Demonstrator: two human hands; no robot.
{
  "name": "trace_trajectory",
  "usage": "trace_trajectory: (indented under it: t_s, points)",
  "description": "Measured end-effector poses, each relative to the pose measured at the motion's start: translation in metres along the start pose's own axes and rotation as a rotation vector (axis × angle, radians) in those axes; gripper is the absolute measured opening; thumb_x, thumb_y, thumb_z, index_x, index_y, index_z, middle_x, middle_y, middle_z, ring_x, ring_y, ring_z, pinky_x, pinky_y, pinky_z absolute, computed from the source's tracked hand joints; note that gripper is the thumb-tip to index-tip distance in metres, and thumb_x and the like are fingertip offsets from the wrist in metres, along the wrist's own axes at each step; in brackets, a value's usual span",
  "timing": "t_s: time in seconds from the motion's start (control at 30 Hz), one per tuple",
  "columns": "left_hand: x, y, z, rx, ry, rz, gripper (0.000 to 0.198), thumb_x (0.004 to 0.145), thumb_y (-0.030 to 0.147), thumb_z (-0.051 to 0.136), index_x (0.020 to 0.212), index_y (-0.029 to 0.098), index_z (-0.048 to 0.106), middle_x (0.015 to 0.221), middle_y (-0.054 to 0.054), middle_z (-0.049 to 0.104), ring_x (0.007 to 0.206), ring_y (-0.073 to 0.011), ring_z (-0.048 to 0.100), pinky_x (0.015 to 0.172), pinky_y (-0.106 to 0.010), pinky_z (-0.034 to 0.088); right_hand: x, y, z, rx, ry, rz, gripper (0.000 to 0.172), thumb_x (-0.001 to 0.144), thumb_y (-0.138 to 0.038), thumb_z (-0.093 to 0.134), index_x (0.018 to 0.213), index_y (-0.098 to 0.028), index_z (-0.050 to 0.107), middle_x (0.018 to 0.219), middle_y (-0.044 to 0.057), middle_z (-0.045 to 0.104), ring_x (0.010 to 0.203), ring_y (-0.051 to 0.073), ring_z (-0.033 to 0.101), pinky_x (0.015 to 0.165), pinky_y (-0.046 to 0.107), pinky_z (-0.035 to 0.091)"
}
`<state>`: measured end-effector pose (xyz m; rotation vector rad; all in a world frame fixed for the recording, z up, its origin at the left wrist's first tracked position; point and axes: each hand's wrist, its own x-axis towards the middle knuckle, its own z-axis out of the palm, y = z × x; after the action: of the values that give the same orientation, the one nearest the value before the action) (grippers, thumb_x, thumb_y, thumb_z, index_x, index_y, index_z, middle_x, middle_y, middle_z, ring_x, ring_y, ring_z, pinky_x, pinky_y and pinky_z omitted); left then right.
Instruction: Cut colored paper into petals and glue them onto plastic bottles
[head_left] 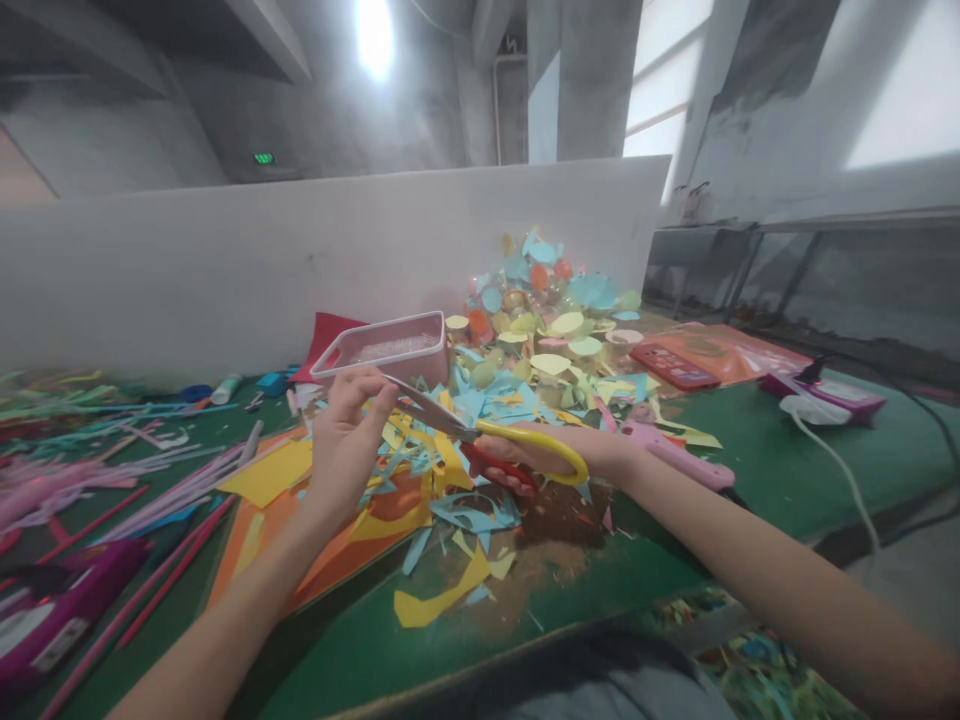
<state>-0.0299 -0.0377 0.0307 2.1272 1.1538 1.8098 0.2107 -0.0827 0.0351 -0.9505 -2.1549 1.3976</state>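
Observation:
Scissors [433,410] with one yellow and one red handle sit in my right hand [517,455], whose fingers are around the handles. Their blades point left, held slightly apart. At the blade tips, my left hand [352,410] has thumb and fingers pinched together; what lies between them, if anything, is too small to make out. Underneath both hands spread blue and yellow paper scraps [405,515], partly on an orange sheet [315,575]. A yellow paper piece [274,472] lies left of my left wrist. Behind my left hand stands a pink plastic basket [322,372].
Cut paper rounds and small clear cups [551,310] are heaped against a white partition [225,270]. At right lie a pink glue gun [675,455], a red phone [673,365] and a purple power unit [844,395] with cables. Coloured strips [172,480] cover the table's left side.

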Motion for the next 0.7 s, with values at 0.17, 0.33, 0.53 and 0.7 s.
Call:
trace_trajectory:
  t_s: [0.17,0.33,0.53,0.7]
  points:
    - [0.002,0.000,-0.003,0.023,0.044,-0.010,0.021,0.091,0.042,0.058,0.082,0.024,0.063,0.093,-0.002,0.060,0.092,-0.0185,0.058,0.088,-0.032,0.046,-0.002,-0.004,0.000,-0.005,-0.019,-0.011,0.046,0.100,-0.055,0.043,0.071,-0.020,0.051,0.061,-0.002,0.048,0.056,0.013,0.045,0.056,0.028,0.040]
    - [0.005,-0.003,-0.006,0.064,0.091,-0.002,0.028,0.097,0.040,0.046,0.077,0.024,0.057,0.088,-0.002,0.059,0.090,-0.0193,0.057,0.088,-0.034,0.045,-0.001,-0.002,0.000,-0.001,-0.014,-0.003,0.048,0.098,-0.061,0.043,0.076,-0.019,0.054,0.063,-0.003,0.048,0.056,0.012,0.044,0.055,0.027,0.040]
    - [0.001,0.001,-0.006,0.187,0.061,0.069,0.020,0.095,0.036,0.052,0.080,0.024,0.056,0.096,-0.003,0.055,0.103,-0.0208,0.055,0.097,-0.037,0.041,0.002,0.009,-0.001,0.051,-0.011,-0.037,0.046,0.098,-0.062,0.043,0.091,-0.020,0.061,0.066,-0.004,0.045,0.055,0.012,0.042,0.052,0.026,0.041]
    - [0.002,-0.008,-0.006,0.180,0.149,0.064,0.017,0.097,0.037,0.049,0.087,0.024,0.054,0.095,-0.004,0.053,0.100,-0.0223,0.052,0.093,-0.039,0.042,0.002,0.008,-0.001,0.019,0.000,-0.035,0.047,0.100,-0.060,0.039,0.090,-0.021,0.063,0.066,-0.003,0.047,0.055,0.012,0.044,0.052,0.026,0.043]
